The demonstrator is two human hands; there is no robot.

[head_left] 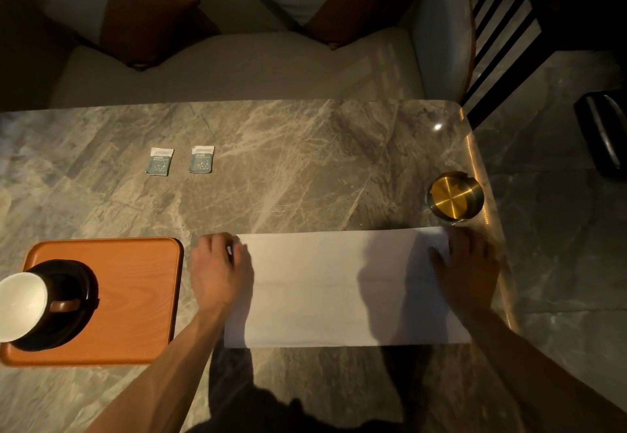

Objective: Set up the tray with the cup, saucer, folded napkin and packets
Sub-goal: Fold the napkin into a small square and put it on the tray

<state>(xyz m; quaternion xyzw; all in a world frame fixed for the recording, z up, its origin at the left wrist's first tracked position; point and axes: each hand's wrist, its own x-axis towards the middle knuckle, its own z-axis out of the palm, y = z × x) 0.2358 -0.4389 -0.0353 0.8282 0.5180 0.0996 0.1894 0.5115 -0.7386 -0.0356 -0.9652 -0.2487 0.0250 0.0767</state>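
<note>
A white napkin (pixel 339 286) lies spread flat as a wide rectangle on the marble table. My left hand (pixel 219 269) pinches its far left corner. My right hand (pixel 468 269) rests on its far right corner, fingers on the cloth. To the left stands an orange tray (pixel 135 283) holding a dark saucer (pixel 81 283) with a brown cup (pixel 23 303), white inside, on it. Two small grey-blue packets (pixel 160 161) (pixel 201 159) lie side by side on the table beyond the tray.
A round brass ashtray (pixel 456 196) sits near the table's right edge, just beyond the napkin. A pale sofa (pixel 237 69) with brown and white cushions runs along the far side. Marble floor lies to the right.
</note>
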